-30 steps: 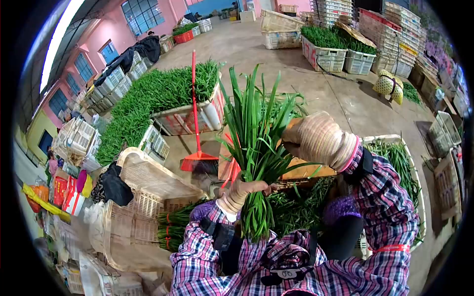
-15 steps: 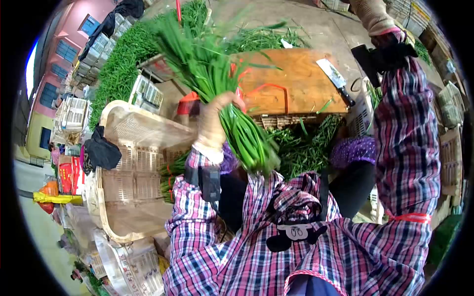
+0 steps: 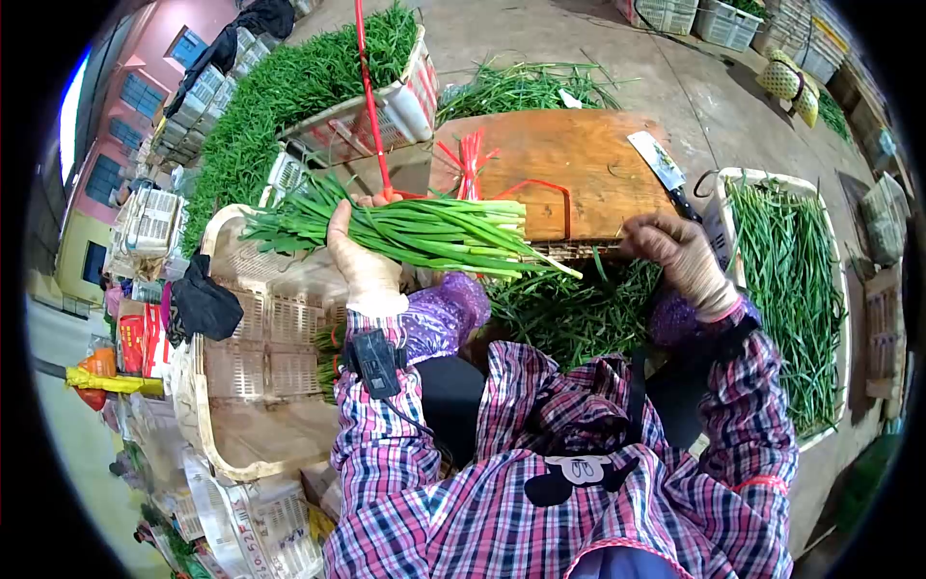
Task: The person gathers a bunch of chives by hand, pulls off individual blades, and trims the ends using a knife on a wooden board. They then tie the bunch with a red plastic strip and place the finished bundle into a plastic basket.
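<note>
My left hand (image 3: 365, 259) is wrapped round a bunch of green stalks (image 3: 439, 232), which lies level with its pale ends to the right. A red strip (image 3: 368, 87) runs up from beside this hand. My right hand (image 3: 677, 253) is closed near the front right edge of the wooden board (image 3: 579, 174); whether its fingers pinch anything is too small to tell. On the board lie a bundle of red ties (image 3: 470, 164) and, at its right edge, a knife (image 3: 661, 164).
An open plastic crate (image 3: 222, 405) stands at the left, with tied bunches beside its right edge. Another crate (image 3: 841, 289) at the right holds green stalks. Loose greens (image 3: 579, 309) lie below the board. A heaped crate (image 3: 405, 106) stands behind.
The bunch has turned from upright to level in my left hand. My right hand has come down from the upper right to beside the board. The red strip now stretches up from my left hand.
</note>
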Motion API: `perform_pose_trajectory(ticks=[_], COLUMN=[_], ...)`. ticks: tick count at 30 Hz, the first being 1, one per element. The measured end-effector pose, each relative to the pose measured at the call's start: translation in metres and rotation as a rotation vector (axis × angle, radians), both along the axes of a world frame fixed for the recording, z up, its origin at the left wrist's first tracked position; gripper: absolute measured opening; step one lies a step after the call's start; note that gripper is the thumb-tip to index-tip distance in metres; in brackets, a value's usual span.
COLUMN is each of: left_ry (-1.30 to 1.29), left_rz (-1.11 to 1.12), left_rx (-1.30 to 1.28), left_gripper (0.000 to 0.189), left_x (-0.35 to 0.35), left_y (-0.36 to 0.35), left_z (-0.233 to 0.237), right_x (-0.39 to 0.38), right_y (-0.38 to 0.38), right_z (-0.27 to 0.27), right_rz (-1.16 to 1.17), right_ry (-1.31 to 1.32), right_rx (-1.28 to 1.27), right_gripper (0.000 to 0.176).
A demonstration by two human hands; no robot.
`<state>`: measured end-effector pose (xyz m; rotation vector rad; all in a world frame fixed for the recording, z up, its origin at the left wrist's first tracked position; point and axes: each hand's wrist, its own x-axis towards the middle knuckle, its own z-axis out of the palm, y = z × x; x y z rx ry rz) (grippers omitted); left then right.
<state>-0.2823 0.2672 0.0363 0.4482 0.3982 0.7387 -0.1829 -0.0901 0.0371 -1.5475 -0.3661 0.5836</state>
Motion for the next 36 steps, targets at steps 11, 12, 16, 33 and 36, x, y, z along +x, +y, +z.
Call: perform_pose_trajectory(ticks=[11,12,16,33,36], left_ry=[0.029,0.058,0.060,-0.031,-0.039], left_rz=[0.005,-0.005,0.114,0.112,0.123], left_rx=[0.089,0.112,0.303,0.054,0.045], left_gripper=[0.023,0.025,0.028,0.016,0.020], left_x=[-0.006,-0.011,-0.035,0.071,0.081], left_y=[-0.005,-0.001,0.058,0.070,0.067], left_z=[0.008,0.007,0.004,-0.043,-0.067], right_x=[-0.043,-0.043,-0.019,0.110,0.114], right_y=[0.065,0.061,0.019,0.118,0.148], right_z=[-0.004,-0.001,-0.007,-0.098,-0.151], right_rz=[0.303,0.337,0.252,-0.376,-0.331], right_ry=[-0.766,-0.775,-0.593,0.115,0.188], right_rx=[-0.329,-0.403,-0.394,0.001,-0.233], right_gripper=[0.023,0.022,0.019,0.015,0.028])
